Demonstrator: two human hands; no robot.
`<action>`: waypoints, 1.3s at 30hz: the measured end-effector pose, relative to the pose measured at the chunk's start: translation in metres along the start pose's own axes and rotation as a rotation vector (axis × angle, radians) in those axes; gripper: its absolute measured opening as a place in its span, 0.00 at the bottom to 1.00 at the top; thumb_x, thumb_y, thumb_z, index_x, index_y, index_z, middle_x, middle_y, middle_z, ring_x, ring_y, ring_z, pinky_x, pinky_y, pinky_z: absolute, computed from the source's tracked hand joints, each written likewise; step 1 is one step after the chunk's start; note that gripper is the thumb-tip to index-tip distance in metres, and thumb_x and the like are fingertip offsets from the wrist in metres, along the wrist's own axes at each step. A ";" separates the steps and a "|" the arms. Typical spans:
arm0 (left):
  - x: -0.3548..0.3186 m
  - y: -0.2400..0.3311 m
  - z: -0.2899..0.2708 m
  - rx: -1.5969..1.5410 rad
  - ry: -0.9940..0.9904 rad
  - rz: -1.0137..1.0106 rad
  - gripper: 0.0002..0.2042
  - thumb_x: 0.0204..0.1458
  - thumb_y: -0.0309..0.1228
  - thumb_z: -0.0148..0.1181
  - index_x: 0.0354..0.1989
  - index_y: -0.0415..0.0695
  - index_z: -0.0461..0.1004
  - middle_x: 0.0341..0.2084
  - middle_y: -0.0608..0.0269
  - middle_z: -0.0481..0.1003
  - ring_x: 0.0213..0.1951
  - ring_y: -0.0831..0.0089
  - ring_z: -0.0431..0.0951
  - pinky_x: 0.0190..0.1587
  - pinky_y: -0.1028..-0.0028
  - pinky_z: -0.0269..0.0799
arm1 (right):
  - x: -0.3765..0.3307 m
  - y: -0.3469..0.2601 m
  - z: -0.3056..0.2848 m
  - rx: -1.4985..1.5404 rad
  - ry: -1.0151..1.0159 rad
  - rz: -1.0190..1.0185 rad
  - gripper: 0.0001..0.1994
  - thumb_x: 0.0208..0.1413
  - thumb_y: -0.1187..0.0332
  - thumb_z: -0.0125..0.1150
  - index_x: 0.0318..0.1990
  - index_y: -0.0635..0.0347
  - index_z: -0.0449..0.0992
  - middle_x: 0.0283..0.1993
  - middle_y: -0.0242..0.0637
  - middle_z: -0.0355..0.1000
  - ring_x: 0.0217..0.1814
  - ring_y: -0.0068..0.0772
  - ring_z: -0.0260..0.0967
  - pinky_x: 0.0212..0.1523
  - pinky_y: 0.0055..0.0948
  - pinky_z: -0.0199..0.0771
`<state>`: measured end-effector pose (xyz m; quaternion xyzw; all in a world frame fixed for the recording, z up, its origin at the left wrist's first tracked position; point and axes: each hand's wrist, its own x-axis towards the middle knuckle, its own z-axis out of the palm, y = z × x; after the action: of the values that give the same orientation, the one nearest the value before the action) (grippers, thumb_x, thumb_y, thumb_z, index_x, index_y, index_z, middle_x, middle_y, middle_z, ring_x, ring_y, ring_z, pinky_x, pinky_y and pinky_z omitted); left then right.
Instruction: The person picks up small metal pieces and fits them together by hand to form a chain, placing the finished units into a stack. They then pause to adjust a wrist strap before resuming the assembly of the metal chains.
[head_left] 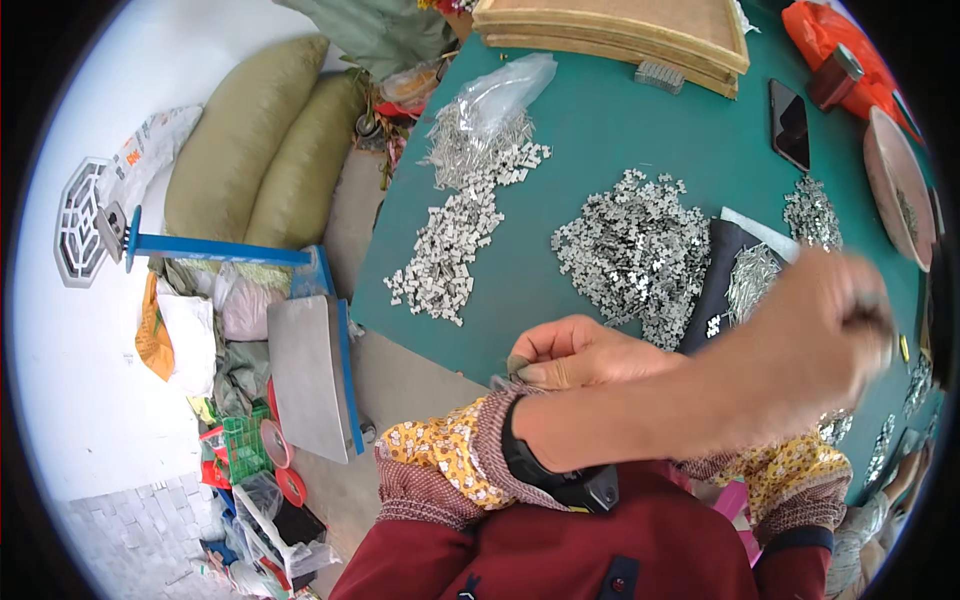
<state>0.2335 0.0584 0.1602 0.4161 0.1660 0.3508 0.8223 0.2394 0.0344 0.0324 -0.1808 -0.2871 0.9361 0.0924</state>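
Thumb and forefinger of the right hand (585, 355) come together at centre; whether they hold anything cannot be told. The left hand (845, 315), blurred and curled at right, hides its grip. Small metal pieces (635, 250) lie heaped above centre on the green table (535, 265).

Two olive sacks (240, 140) near blue-framed platform scale (306, 375); black phone (790, 125).

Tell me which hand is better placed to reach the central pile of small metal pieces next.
Probably the right hand: it lies nearer the central pile of small metal pieces, though its fingers are close to the left sleeve cuff. The left hand, blurred, is farther off to the right.
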 end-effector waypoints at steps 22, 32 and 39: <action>-0.009 -0.028 -0.170 1.803 0.799 0.298 0.01 0.49 0.22 0.57 0.29 0.38 0.73 0.25 0.48 0.77 0.29 0.48 0.79 0.33 0.55 0.75 | -0.010 0.017 0.072 -1.211 0.805 -1.022 0.07 0.51 0.80 0.63 0.39 0.65 0.75 0.34 0.46 0.71 0.32 0.49 0.73 0.33 0.41 0.75; -0.015 -0.037 -0.180 2.034 0.735 0.310 0.03 0.41 0.20 0.58 0.25 0.39 0.71 0.22 0.52 0.75 0.27 0.55 0.79 0.29 0.59 0.75 | -0.019 0.009 0.091 -1.491 0.741 -0.865 0.15 0.44 0.73 0.67 0.40 0.65 0.72 0.36 0.45 0.69 0.36 0.49 0.70 0.36 0.42 0.71; -0.025 -0.047 -0.185 2.123 0.695 0.270 0.05 0.38 0.19 0.60 0.25 0.40 0.71 0.22 0.55 0.75 0.27 0.58 0.79 0.29 0.63 0.73 | -0.014 0.007 0.091 -1.567 0.711 -0.867 0.17 0.40 0.72 0.65 0.40 0.64 0.72 0.39 0.44 0.68 0.40 0.48 0.67 0.38 0.42 0.68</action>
<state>0.1323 0.1267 0.0119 0.7998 0.5543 0.2147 -0.0840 0.2158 -0.0215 0.1024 -0.3424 -0.8277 0.2536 0.3651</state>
